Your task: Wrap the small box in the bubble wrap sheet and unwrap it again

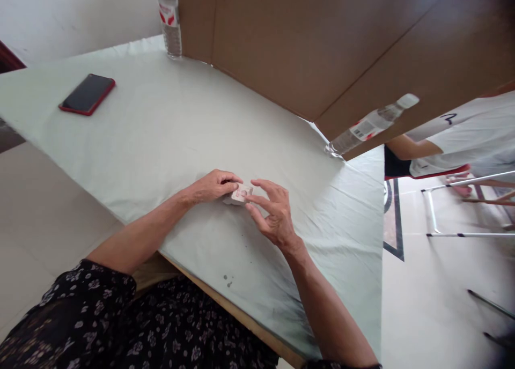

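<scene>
A small whitish block with faint reddish print (pixel 241 193) is just above the pale green cloth, near the middle of the head view. It could be a small box or a stack of cards; I cannot tell which. My left hand (pixel 215 186) grips it from the left, thumb on its top face. On the other side is my right hand (pixel 273 211), with thumb and fingers spread apart. One right fingertip is at the block's right edge, seemingly touching it. Part of the block is hidden under the left fingers.
Cloth covers the table (pixel 161 122). A phone in a red case (pixel 87 94) lies at the far left. A water bottle (pixel 170 26) and a tilted second bottle (pixel 370 126) stand by a brown cardboard panel (pixel 273 47). A person in a white shirt (pixel 470 133) sits beyond, right.
</scene>
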Demonstrator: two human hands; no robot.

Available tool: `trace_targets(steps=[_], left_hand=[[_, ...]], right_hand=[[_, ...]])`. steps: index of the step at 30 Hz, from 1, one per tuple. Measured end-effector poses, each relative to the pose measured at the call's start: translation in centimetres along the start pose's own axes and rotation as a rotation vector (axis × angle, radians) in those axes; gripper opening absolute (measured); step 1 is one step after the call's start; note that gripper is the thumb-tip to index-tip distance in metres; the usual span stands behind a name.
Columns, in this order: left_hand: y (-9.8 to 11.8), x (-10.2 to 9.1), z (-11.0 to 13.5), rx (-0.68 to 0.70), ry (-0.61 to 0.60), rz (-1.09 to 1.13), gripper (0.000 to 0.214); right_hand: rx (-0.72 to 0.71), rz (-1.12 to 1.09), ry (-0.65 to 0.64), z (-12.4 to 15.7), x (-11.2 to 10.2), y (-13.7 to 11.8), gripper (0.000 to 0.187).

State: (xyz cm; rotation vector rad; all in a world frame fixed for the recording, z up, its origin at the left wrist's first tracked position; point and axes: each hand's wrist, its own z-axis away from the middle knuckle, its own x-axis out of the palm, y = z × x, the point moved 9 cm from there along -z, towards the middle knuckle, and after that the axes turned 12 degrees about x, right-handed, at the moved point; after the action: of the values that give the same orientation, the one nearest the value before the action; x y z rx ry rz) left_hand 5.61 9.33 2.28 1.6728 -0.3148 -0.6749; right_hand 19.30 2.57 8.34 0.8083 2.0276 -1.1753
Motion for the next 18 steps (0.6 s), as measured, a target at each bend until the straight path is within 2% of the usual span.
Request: trace_targets(steps=[2,4,7,9,12,18], left_hand=[[0.1,-0.1,0.0,0.003,0.023,0.003,0.041],[0.1,-0.2,0.0,-0.005,0.041,0.013,0.039],[0.0,-0.3,0.1,-0.014,0.073,0.038,0.038],[-0.2,-0.2,0.1,-0.027,0.083,0.065,0.037],[-0.5,-0.1,0.1,-0.034,0.090,0.089,0.035],[-0.5,-0.7,-0.1,-0.051,0.147,0.105,0.033]], right_hand=[[0.105,-0.097,0.027,-0.2,-0.7,1.3,0.022],[0.175,-0.169,-0.015,-0.8,-0.3,2.6,0.037],[0.201,-0.203,-0.191,-1.7,2.0,3.8,0.072],[0.213,-0.213,-0.285,-2.0,3.6,4.5,0.085],[0.219,-0.233,-0.289,-2.0,4.6,5.0,0.081],[0.161,-0.215,-0.118,-0.9,4.0,4.2,0.064]])
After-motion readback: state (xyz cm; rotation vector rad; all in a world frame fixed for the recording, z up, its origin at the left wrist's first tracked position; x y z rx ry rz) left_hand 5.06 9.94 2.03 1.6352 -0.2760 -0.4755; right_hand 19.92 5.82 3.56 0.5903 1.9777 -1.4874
